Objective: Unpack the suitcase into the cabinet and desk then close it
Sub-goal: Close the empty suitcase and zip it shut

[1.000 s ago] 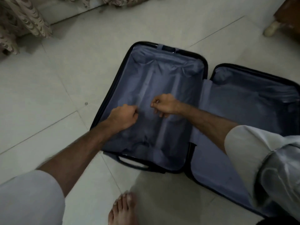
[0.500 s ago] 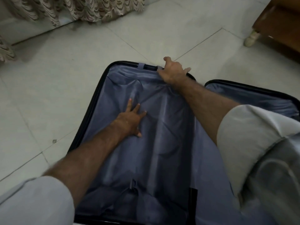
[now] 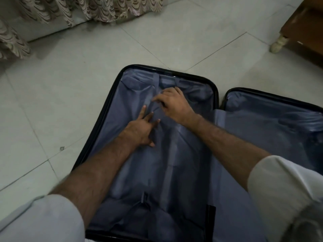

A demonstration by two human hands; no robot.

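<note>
A black hard-shell suitcase point(image 3: 215, 88) lies wide open on the tiled floor, both halves lined with blue-grey fabric and holding no items that I can see. My left hand point(image 3: 139, 130) presses flat on the lining of the left half, fingers straight and spread. My right hand point(image 3: 173, 103) lies just beyond it near the far rim, fingers bent over a blue-grey strap point(image 3: 155, 88) in the lining; whether it pinches the strap is hard to tell. The right half point(image 3: 272, 124) lies open beside my right sleeve.
A wooden piece of furniture point(image 3: 307, 28) with a pale foot point(image 3: 277, 43) stands at the far right. Patterned curtains point(image 3: 90, 9) hang along the far wall at the top left. Pale floor tiles surround the suitcase.
My right hand came off the far rim and moved back down onto the lining by the strap. My left hand slid slightly further in, still flat. The view shifted a little.
</note>
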